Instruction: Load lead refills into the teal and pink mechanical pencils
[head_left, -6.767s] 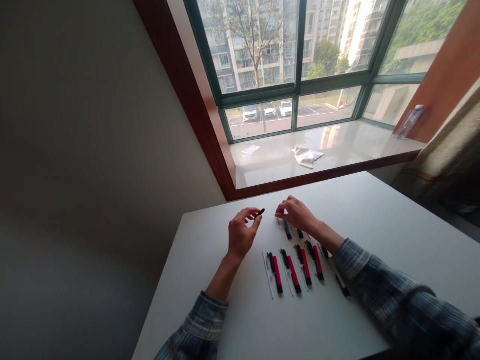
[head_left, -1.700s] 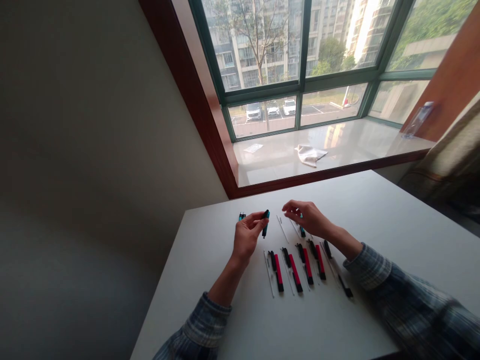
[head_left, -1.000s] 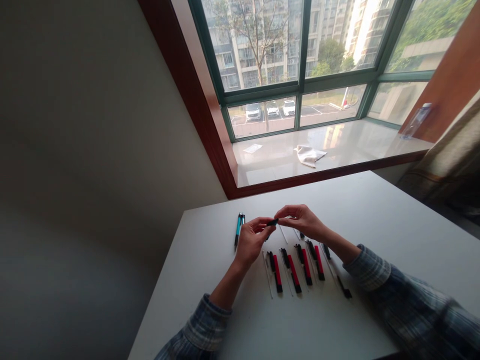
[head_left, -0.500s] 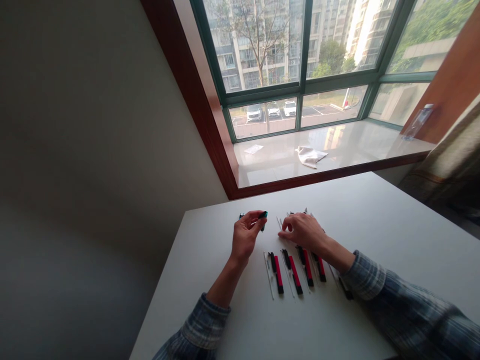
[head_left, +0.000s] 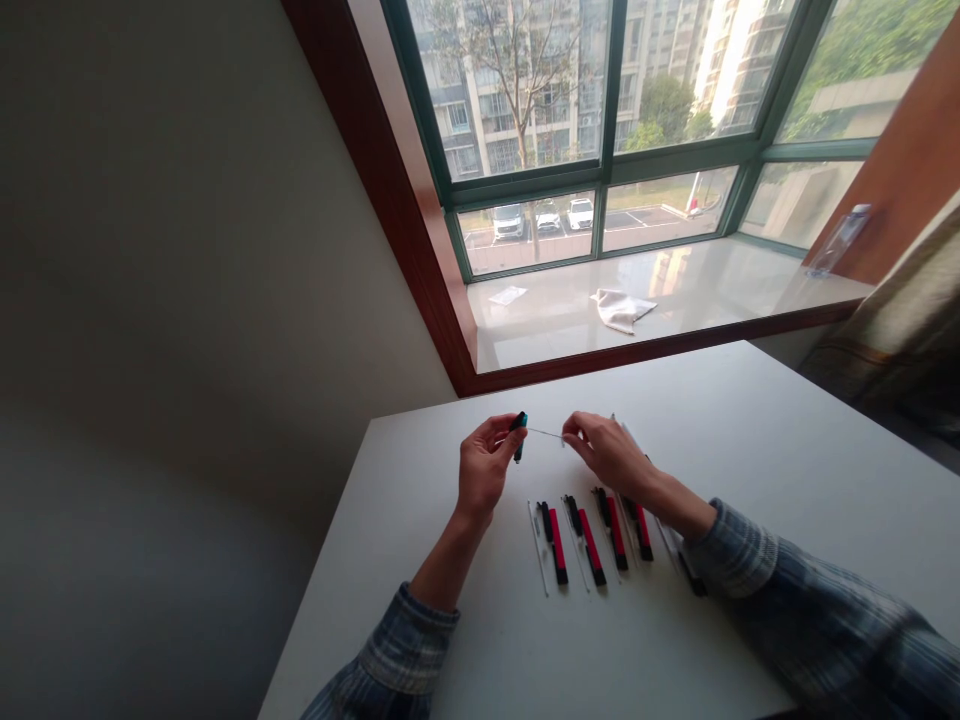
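Lifted since last frame: thin pale straight rod (head_left: 545, 433), pinched in right hand (head_left: 606, 450), tip just beside teal-and-black plastic pen piece (head_left: 521, 422), gripped in left hand (head_left: 482, 470); both beyond red-and-black plastic pen parts (head_left: 556, 545). Step: probably inserting rod; next likely needs careful lining-up.

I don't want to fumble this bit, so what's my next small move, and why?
I'd probably line up the thin rod with the teal-and-black pen piece: your right hand pinches the rod, its free end pointing toward your left hand, where the pen piece sits crosswise to it.
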